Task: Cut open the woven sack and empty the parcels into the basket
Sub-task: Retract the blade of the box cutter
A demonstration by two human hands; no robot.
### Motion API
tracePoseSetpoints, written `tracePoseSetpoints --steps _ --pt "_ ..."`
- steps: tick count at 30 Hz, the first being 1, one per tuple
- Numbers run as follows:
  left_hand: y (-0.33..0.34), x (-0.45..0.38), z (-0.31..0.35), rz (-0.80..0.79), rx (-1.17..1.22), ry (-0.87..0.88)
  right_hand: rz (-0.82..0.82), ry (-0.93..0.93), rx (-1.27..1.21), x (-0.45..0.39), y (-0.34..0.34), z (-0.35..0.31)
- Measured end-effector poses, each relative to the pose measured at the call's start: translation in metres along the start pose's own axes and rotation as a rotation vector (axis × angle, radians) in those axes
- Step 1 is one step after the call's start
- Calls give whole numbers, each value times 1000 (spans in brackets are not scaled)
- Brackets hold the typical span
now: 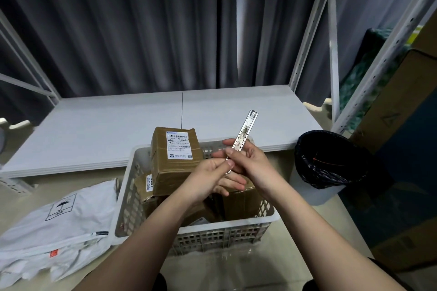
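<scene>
both hands (233, 167) gripping knife (241, 140), labelled parcel (176, 152)

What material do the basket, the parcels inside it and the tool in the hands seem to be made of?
Basket: likely moulded plastic, matte white, with a regular lattice of holes.
Parcels: brown cardboard wrapped in glossy tape, with printed paper labels.
Tool: apparently bare metal, a thin silvery strip with stained, speckled patches; both hands hold its lower end.

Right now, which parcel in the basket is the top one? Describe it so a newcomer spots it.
Find the white slatted basket on the floor before the low grey shelf. The top cardboard parcel stands tilted at its far side, above the others, its white shipping label facing up.
</scene>
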State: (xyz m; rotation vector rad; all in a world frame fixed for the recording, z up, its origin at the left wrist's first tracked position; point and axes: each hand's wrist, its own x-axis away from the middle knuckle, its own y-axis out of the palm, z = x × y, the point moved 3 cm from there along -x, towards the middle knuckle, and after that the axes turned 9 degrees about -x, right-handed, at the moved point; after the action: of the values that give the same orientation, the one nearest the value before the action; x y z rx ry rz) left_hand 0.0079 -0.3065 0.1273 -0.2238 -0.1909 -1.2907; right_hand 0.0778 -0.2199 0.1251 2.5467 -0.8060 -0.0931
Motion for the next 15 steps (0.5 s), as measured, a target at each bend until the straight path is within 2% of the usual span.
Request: tracePoseSetpoints --steps 15 --pt "-4 -5 -3 -10 -28 -2 -10 -70 53 -1 -1 -4"
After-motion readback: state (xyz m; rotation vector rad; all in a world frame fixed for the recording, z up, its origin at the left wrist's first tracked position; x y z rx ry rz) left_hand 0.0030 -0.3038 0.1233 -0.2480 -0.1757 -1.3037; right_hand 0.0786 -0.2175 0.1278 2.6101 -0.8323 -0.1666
